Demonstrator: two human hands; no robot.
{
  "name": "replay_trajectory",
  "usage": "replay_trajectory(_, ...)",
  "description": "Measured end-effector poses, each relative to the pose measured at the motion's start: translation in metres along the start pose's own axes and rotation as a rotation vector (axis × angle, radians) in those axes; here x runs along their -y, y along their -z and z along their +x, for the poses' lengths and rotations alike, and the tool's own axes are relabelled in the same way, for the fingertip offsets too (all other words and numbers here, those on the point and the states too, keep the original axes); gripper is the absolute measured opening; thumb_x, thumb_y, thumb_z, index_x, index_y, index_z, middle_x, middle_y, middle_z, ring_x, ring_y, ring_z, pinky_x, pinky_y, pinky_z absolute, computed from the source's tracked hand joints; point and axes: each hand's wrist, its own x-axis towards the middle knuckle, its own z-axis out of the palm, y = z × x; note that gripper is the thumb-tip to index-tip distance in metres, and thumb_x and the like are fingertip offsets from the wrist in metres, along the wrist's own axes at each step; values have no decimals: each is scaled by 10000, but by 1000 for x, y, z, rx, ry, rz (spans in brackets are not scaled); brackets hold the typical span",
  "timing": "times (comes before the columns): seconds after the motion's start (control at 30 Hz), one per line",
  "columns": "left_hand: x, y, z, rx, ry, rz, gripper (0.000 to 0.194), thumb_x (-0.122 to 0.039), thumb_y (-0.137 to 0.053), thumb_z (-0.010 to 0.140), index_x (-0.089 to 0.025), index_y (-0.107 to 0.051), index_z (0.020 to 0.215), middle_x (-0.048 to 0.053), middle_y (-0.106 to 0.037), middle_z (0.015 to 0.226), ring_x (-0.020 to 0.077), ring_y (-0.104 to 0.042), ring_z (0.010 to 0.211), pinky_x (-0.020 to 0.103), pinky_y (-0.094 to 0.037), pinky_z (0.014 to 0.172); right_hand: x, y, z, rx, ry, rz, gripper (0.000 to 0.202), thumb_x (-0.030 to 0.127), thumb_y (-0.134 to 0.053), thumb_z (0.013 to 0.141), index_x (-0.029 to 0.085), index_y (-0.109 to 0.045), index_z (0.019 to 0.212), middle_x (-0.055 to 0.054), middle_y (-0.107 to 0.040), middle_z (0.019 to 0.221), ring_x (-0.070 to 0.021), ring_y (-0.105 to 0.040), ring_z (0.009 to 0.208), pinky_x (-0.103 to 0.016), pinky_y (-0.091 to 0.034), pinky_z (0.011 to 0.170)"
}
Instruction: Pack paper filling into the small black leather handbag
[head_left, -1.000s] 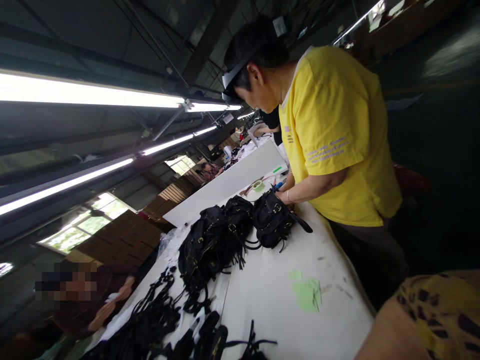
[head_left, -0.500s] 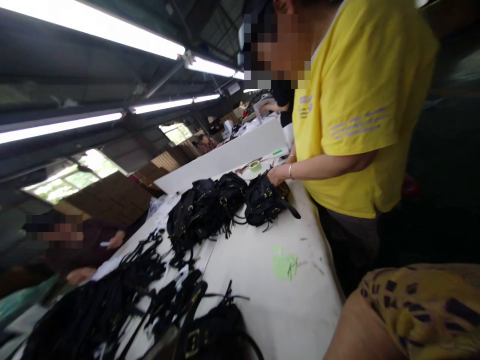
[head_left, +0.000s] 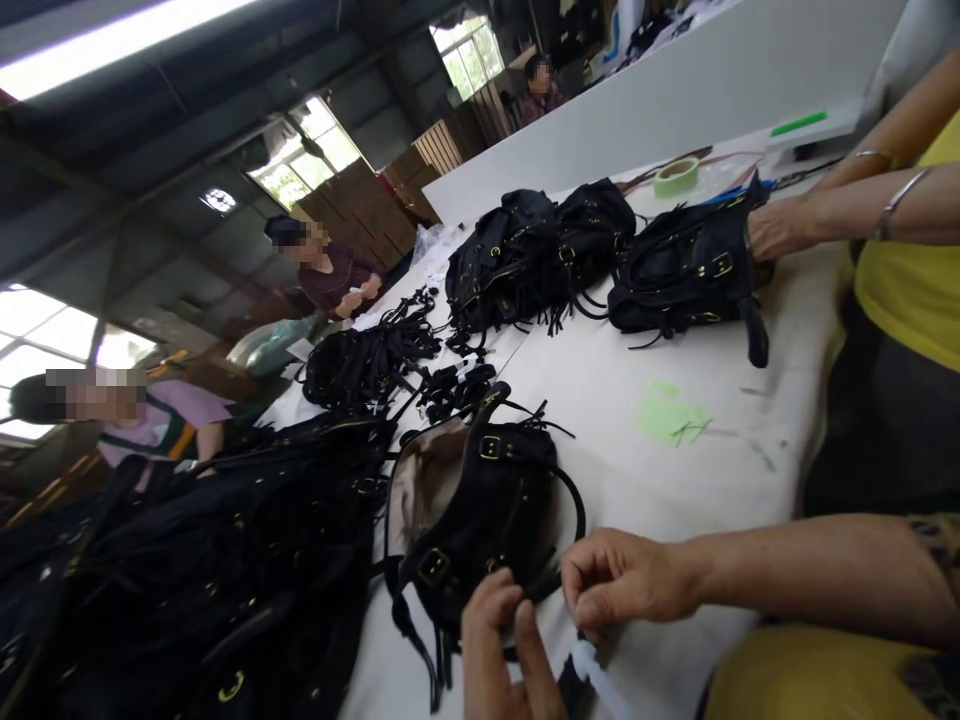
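My left hand [head_left: 502, 650] is low in the view, thumb and fingertips brought close together; whatever they pinch is hidden. Just right of it, my right hand [head_left: 634, 580] is closed in a pinch, and a small dark bit shows under its fingertips, too small to name. Below the fingers is a whitish translucent strip [head_left: 592, 672], beside a piece of black material [head_left: 574, 690]. A black bag [head_left: 517, 500] with gold buckles lies just beyond my hands, its mouth open and beige lining [head_left: 427, 475] showing.
A large heap of black bags [head_left: 225, 560] covers the left side. More black bags [head_left: 517, 250] and straps lie farther along the white table [head_left: 600, 420]. A co-worker's hand [head_left: 784, 228] reaches into another bag [head_left: 682, 265]. Green tape roll [head_left: 676, 178] lies behind; other people sit across.
The view has swung down and left. Both my hands have come into sight, close together by the open bag. The co-worker in yellow now appears farther right, still handling a bag.
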Motion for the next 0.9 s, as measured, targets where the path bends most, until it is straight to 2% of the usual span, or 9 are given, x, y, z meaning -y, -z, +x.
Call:
replay_trajectory(0.13, 35, 14, 57, 32, -160, 415, 489, -351, -502, 931, -86, -428, 1334, 234, -518, 1320, 368, -474, 1264, 528, -423, 991, 17, 2, -3, 67, 41, -20, 460, 501, -755, 798, 89, -550, 800, -24, -590, 656, -67, -544, 576, -158, -440, 560)
replay_trajectory(0.23, 60, 14, 85, 150, -247, 498, 363, -319, -441, 948, -122, -514, 1244, 174, -658, 1143, 360, -618, 1071, 616, -416, 932, 37, -1, -3, 113, 70, -11, 449, 502, -722, 831, 107, -509, 813, -5, -559, 634, -67, -515, 504, -153, -416, 480)
replay_trajectory(0.3, 69, 10, 89, 216, -284, 449, 222, -258, -410, 951, -173, -585, 1058, 83, -717, 934, 285, -677, 846, 564, -450, 870, 58, -5, -3, 107, 115, -53, 418, 475, -701, 859, 107, -507, 823, -2, -543, 645, -49, -458, 473, -130, -349, 424)
replay_trajectory(0.37, 69, 7, 80, 241, -320, 405, 168, -234, -423, 948, -207, -589, 953, 27, -707, 837, 229, -665, 762, 461, -470, 823, 84, -11, -7, 114, 202, -139, 373, 434, -665, 899, 97, -525, 824, -14, -540, 662, -38, -413, 481, -128, -309, 423)
replay_trajectory(0.47, 53, 9, 51, 250, -367, 347, 130, -207, -448, 950, -225, -566, 1000, 3, -670, 831, 181, -634, 773, 387, -423, 897, 130, -29, -17, 109, 332, -300, 358, 427, -611, 937, 104, -559, 792, -37, -552, 687, -67, -458, 573, -177, -377, 522)
replay_trajectory(0.57, 27, 13, 16, 255, -391, 274, 173, -141, -406, 953, -220, -552, 1000, -3, -608, 776, 170, -572, 744, 367, -367, 931, 176, -58, -25, 0, 488, -399, 312, 418, -598, 932, 145, -572, 782, 0, -554, 681, -73, -470, 609, -205, -382, 556)
replay_trajectory(0.67, 0, 13, -12, 272, -381, 222, 169, -159, -394, 957, -220, -551, 945, 1, -560, 719, 186, -506, 697, 339, -363, 783, 209, -95, -17, -74, 770, -442, 340, 396, -421, 966, 152, -559, 774, 57, -514, 681, -21, -372, 522, -166, -285, 481)
replay_trajectory(0.77, -23, 11, -33, 235, -330, 176, 176, -193, -380, 967, -226, -551, 943, -1, -548, 685, 190, -479, 657, 328, -323, 687, 219, -126, 9, 2, 930, -394, 449, 306, -171, 950, 120, -536, 765, 74, -437, 662, 8, -417, 529, -111, -220, 467)
replay_trajectory(0.9, -45, 5, -56, 197, -292, 182, 229, -225, -335, 981, -229, -553, 910, -7, -556, 645, 188, -490, 606, 340, -312, 636, 194, -137, 51, 212, 756, -270, 248, 106, -278, 923, 89, -489, 795, 87, -476, 669, 24, -511, 635, -63, -289, 539)
